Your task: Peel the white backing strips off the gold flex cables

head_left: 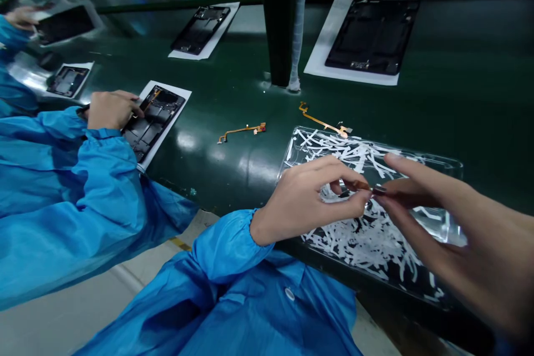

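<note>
Above a clear plastic tray (453,162) full of white paper-like strips (367,239), my two hands meet at their fingertips. My left hand (306,194) pinches a small orange-brown flex cable (360,184), most of it hidden by the fingers. My right hand (459,222) closes thumb and finger on the cable's small silvery end (379,189), its thumb partly raised. Just behind the tray lies a second flex cable (321,120). Another orange flex cable (242,131) rests on the green bench to the left.
A co-worker's hand (110,110) works on a dark tablet housing (161,117) at the left. More housings (373,36) lie on white sheets along the green bench (233,86). A dark post (280,22) rises behind the cables. Another person's hand (23,18) is at far left.
</note>
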`<state>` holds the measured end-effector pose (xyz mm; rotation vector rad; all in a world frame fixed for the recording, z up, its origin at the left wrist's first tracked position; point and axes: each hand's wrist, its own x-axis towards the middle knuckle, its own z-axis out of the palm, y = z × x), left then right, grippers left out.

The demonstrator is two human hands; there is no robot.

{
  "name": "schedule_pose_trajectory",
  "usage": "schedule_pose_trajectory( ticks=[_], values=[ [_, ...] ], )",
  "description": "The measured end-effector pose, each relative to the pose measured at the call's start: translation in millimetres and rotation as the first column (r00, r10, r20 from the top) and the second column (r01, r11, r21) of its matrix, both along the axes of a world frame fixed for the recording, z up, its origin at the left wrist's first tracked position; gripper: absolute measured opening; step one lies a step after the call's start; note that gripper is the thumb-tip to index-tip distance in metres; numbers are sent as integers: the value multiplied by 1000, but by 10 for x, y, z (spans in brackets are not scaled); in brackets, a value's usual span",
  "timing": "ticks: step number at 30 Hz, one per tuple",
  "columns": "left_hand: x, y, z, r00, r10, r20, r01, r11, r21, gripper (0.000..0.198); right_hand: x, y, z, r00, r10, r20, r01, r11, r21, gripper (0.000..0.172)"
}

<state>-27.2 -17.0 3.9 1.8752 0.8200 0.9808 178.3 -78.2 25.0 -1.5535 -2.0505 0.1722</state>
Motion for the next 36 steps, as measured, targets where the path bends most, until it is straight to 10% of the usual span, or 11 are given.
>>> schedule_pose_trajectory(
  ticks=[15, 26, 36],
  values=[
    [30, -6, -29, 997, 66, -31, -65, 998, 25, 11, -113, 114, 50, 998, 60, 34, -62, 996, 64, 19],
    [40, 36, 27, 999, 40, 8, -36, 957, -287, 7, -218, 104, -120, 953, -21, 303, -92, 931, 354, 12],
    [135, -26, -98, 980, 173, 93, -129, 923, -364, 23, -324, 151, -115, 998, 68, -15, -63, 970, 236, 7]
  ],
)
